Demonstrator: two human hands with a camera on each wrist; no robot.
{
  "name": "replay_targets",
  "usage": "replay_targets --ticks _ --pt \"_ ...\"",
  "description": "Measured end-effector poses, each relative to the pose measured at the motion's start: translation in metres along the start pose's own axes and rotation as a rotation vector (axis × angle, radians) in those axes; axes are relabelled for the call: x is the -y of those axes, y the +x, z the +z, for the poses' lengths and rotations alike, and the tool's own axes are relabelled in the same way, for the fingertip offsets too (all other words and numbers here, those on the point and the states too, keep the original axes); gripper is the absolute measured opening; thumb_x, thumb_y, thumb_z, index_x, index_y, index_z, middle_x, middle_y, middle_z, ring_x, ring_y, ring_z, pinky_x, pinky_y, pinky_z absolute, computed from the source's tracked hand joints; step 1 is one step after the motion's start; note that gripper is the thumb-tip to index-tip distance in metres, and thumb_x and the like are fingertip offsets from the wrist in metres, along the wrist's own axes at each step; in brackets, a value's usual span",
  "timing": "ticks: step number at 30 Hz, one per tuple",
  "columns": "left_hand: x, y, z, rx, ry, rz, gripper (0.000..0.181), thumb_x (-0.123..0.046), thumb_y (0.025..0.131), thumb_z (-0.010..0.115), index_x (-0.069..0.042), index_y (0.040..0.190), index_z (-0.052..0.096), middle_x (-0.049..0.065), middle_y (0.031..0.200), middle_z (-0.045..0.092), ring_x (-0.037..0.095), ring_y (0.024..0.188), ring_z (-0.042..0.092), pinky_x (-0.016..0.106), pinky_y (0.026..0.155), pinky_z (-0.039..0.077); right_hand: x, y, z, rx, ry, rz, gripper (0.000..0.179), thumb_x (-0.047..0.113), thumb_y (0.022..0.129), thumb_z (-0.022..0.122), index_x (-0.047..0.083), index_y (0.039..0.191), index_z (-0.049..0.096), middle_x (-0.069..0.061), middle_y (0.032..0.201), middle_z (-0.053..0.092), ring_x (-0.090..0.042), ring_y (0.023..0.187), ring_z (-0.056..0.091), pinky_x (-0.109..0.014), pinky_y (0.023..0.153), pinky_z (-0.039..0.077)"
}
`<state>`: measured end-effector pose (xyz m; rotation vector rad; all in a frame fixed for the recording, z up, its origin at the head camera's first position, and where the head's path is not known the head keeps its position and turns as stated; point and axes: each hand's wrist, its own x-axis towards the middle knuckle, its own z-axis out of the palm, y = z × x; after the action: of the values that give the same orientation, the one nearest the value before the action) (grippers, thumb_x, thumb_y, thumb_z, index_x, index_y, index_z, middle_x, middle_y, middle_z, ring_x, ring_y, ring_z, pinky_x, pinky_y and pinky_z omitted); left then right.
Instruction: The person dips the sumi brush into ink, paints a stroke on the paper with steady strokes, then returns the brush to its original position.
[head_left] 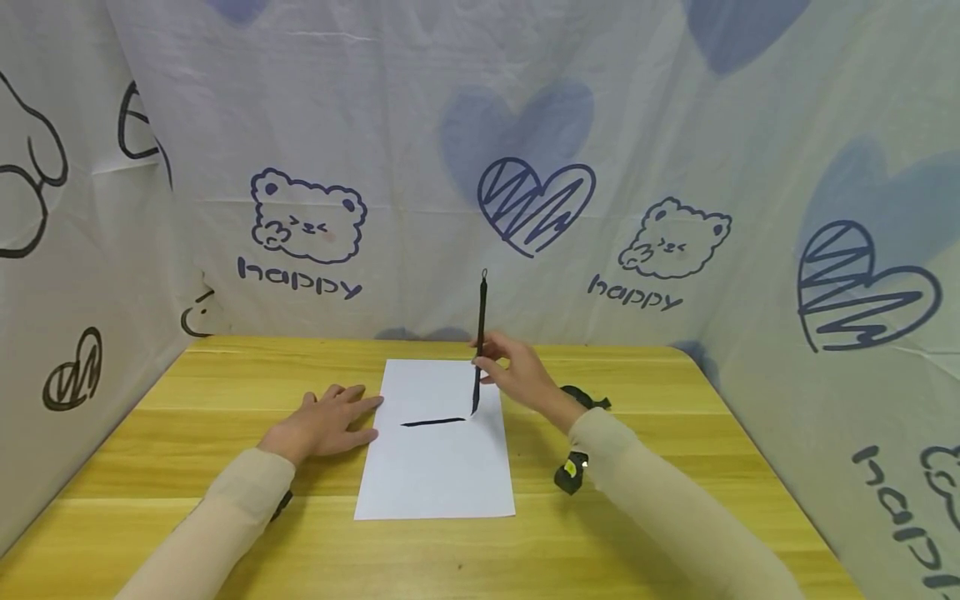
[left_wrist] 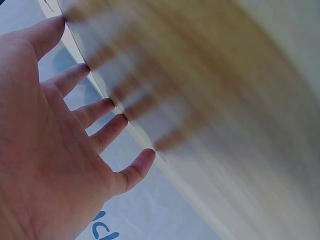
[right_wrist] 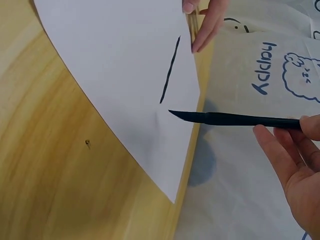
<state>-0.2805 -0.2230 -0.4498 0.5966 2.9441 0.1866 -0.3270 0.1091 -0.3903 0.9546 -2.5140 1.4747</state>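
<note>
A sheet of white paper (head_left: pixel 435 475) lies on the wooden table, with one dark, nearly level stroke (head_left: pixel 433 422) across its middle. My right hand (head_left: pixel 517 371) pinches a black brush (head_left: pixel 481 325) between thumb and fingers, holding it almost upright. In the right wrist view the dark, pointed bristles (right_wrist: pixel 186 116) hover just past one end of the stroke. My left hand (head_left: pixel 326 425) lies flat with fingers spread, two fingertips at the sheet's left edge. The left wrist view shows its palm (left_wrist: pixel 55 150) and fingertips touching the tabletop.
The yellow wood-grain table (head_left: pixel 637 533) runs back to a white curtain (head_left: pixel 420 208) printed with hearts, bears and lettering. More curtain hangs at both sides. A black strap with a small device (head_left: pixel 572 473) sits at my right wrist.
</note>
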Motion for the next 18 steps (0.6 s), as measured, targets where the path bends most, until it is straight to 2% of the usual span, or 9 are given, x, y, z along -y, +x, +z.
replay_targets --ticks 8,18 --pt "0.000 0.000 -0.001 0.003 -0.001 -0.002 0.066 -0.054 0.103 0.054 -0.019 0.158 0.044 0.024 0.163 0.038 0.054 0.147 0.036 0.081 0.107 0.028 0.006 -0.005 -0.022 -0.067 0.035 0.011 0.023 0.000 0.101 0.061 -0.001 0.125 0.062 -0.030 0.113 0.068 -0.039 0.104 0.071 -0.042 0.080 0.064" --pt "0.000 0.001 0.000 0.008 0.003 -0.003 0.066 -0.054 0.103 0.054 -0.018 0.158 0.044 0.024 0.163 0.037 0.053 0.147 0.036 0.081 0.108 0.027 0.004 -0.019 -0.053 -0.120 -0.006 -0.004 0.024 0.002 0.102 0.060 0.000 0.126 0.061 -0.024 0.113 0.069 -0.039 0.106 0.071 -0.034 0.079 0.064"
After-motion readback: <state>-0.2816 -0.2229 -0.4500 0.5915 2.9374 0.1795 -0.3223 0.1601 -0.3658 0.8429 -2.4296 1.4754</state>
